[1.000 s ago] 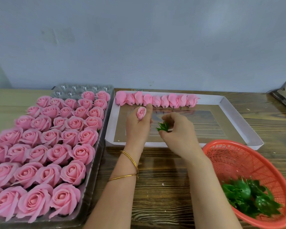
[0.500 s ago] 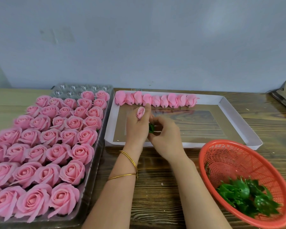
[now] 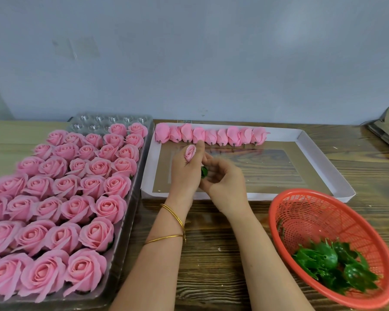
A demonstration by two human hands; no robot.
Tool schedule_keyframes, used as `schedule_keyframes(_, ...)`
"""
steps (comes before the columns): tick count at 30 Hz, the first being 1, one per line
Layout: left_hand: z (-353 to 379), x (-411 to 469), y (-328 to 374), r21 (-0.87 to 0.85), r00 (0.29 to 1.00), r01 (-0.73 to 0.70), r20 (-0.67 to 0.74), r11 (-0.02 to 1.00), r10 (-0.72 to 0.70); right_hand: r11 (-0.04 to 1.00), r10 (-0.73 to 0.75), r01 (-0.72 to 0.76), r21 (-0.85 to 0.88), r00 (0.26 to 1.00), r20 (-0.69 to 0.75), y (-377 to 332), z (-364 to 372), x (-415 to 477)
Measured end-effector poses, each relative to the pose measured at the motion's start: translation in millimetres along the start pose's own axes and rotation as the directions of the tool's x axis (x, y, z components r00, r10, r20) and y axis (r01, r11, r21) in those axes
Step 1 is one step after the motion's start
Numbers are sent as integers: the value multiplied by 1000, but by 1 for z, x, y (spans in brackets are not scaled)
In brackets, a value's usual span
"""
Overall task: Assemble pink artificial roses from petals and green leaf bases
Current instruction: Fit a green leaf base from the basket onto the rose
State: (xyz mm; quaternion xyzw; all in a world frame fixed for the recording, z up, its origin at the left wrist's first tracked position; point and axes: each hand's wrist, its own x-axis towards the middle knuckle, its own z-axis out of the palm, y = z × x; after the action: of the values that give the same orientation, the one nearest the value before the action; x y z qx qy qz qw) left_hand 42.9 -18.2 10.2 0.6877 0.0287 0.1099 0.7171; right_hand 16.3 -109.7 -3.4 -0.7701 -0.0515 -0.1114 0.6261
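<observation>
Small assembly w'shop: wood bench (image 3: 211, 254); tray (image 3: 94, 123) of identical roses (image 3: 76, 208); basket (image 3: 323, 221) of leaf bases (image 3: 328, 265); bare wall (image 3: 211, 63).

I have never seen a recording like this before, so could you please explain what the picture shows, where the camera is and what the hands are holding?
There is no machine here. You see a person's two bare hands from a camera worn on their head, looking forward and down.

The left hand pinches a small pink rosebud between its fingers. The right hand holds a green leaf base close against the left.

On the wooden table, from left to right:
- a clear plastic tray filled with finished pink roses
- a shallow white box with a row of pink buds along its far edge
- a red basket with more green leaf bases inside
</observation>
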Motion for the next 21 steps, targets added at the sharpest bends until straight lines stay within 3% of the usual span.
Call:
schedule_keyframes(14, -5, -2, 10, -221, 992, 127, 49, 967, -119, 995, 73, -77, 67, 995, 62, 2, -5, 4)
schedule_keyframes(21, -5, -1, 10, -209, 992, 122, 52, 970, -114, 977, 102, -110, 183, 994, 50, 0, -7, 3)
